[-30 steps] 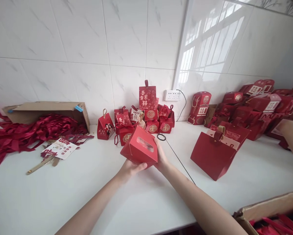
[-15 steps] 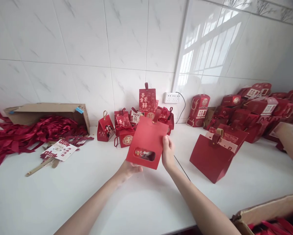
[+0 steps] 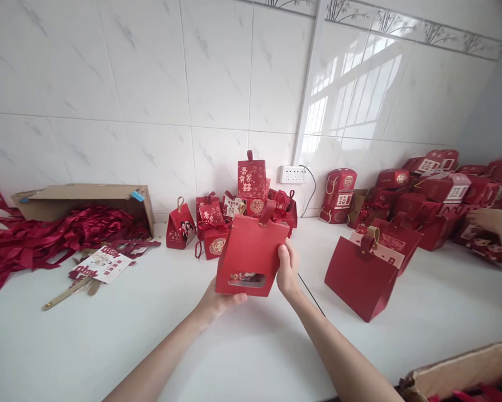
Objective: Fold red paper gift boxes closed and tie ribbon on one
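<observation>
A red gift box [image 3: 251, 251] with a dark red strap loop on top and a clear oval window low on its front is held up over the white table. My left hand [image 3: 220, 301] grips its lower left corner from beneath, thumb along the bottom edge. On the right edge, my right hand [image 3: 287, 269] is closed with its thumb on the front face; its other fingers are partly hidden behind the box. Two larger dark red gift boxes stand to the right, the nearer box [image 3: 359, 279] having a strap at its top.
Several small red boxes [image 3: 181, 229] stand along the wall. At left a cardboard box [image 3: 91, 191] spills dark red ribbons [image 3: 95, 223], with a white card [image 3: 104, 263] in front. Another person's hand [image 3: 487, 220] touches a box at far right. An open carton [image 3: 464, 365] sits front right.
The held box has tipped more upright, its window now seen at a flatter angle. At far right the other person's hand has moved, with a box now showing beneath it. The view has tilted slightly.
</observation>
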Demonstrator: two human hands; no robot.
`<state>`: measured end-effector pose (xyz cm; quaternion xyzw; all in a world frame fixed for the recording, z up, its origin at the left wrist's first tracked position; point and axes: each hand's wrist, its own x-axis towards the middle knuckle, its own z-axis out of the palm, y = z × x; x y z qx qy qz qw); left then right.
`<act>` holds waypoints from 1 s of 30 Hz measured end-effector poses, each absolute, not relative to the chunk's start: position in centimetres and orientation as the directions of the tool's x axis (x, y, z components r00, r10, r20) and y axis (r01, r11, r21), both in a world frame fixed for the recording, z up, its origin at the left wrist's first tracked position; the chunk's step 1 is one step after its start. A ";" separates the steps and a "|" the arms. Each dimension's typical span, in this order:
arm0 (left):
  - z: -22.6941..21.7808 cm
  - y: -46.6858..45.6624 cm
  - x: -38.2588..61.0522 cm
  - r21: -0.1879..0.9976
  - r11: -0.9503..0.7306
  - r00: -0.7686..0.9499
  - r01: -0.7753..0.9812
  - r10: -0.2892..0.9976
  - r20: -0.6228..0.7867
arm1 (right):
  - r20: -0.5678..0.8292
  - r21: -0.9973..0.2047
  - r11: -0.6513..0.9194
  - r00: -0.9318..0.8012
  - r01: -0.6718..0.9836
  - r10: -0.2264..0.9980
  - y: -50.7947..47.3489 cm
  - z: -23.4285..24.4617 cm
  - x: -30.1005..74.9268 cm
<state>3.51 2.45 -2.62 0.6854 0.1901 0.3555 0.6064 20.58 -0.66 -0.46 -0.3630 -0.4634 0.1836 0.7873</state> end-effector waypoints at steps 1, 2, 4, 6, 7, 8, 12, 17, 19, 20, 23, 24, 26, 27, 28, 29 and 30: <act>-2.6 2.5 3.5 0.958 -0.226 0.642 -0.177 0.711 0.287 | 0.552 -0.747 0.663 0.508 -0.052 0.662 -0.4 -0.5 20.5; -2.5 2.6 3.6 0.947 -0.263 0.601 -0.184 0.732 0.320 | 0.498 -0.746 0.645 0.504 -0.167 0.706 -0.1 -0.6 20.5; -2.4 2.8 3.6 0.923 -0.339 0.503 -0.182 0.775 0.383 | 0.390 -0.717 0.581 0.470 -0.384 0.792 0.4 -0.7 20.4; -2.4 3.0 3.6 0.903 -0.400 0.410 -0.156 0.805 0.428 | 0.294 -0.679 0.494 0.415 -0.543 0.861 0.8 -0.8 20.1; -2.4 3.1 3.6 0.897 -0.420 0.380 -0.141 0.814 0.440 | 0.252 -0.658 0.450 0.387 -0.603 0.887 1.0 -0.8 20.0; -2.5 3.2 3.5 0.893 -0.430 0.361 -0.131 0.819 0.447 | 0.213 -0.634 0.412 0.364 -0.654 0.907 1.0 -0.8 19.9; -2.6 3.1 3.5 0.895 -0.433 0.355 -0.112 0.823 0.443 | 0.117 -0.554 0.333 0.325 -0.763 0.938 1.2 -0.9 19.7; -2.6 3.3 3.5 0.900 -0.414 0.373 -0.134 0.821 0.433 | 0.136 -0.572 0.350 0.335 -0.742 0.932 1.1 -1.1 19.8; -2.5 3.2 3.5 0.907 -0.385 0.400 -0.170 0.814 0.421 | 0.157 -0.612 0.356 0.332 -0.707 0.930 0.9 -1.0 19.9; -2.5 3.1 3.6 0.913 -0.361 0.419 -0.189 0.812 0.407 | 0.166 -0.631 0.363 0.337 -0.685 0.927 0.8 -1.0 19.9; -2.4 2.5 3.8 0.946 -0.242 0.485 -0.217 0.814 0.320 | 0.192 -0.671 0.402 0.378 -0.623 0.906 0.7 -0.8 20.0; -2.4 2.3 3.9 0.955 -0.210 0.501 -0.210 0.816 0.290 | 0.203 -0.676 0.418 0.392 -0.607 0.897 0.6 -0.8 20.0; -2.7 2.2 4.0 0.965 -0.187 0.525 -0.183 0.811 0.257 | 0.237 -0.685 0.449 0.408 -0.573 0.882 0.6 -0.7 20.1; -3.0 2.2 4.0 0.966 -0.190 0.538 -0.173 0.804 0.254 | 0.252 -0.690 0.461 0.412 -0.557 0.875 0.6 -0.7 20.1; -3.2 2.3 4.0 0.967 -0.196 0.550 -0.166 0.795 0.255 | 0.263 -0.694 0.470 0.415 -0.545 0.871 0.5 -0.7 20.1; -3.4 2.4 4.0 0.967 -0.198 0.563 -0.158 0.787 0.253 | 0.272 -0.696 0.477 0.418 -0.536 0.867 0.4 -0.6 20.1; -3.6 2.4 4.0 0.969 -0.195 0.575 -0.150 0.780 0.246 | 0.277 -0.699 0.479 0.417 -0.531 0.866 0.4 -0.5 20.1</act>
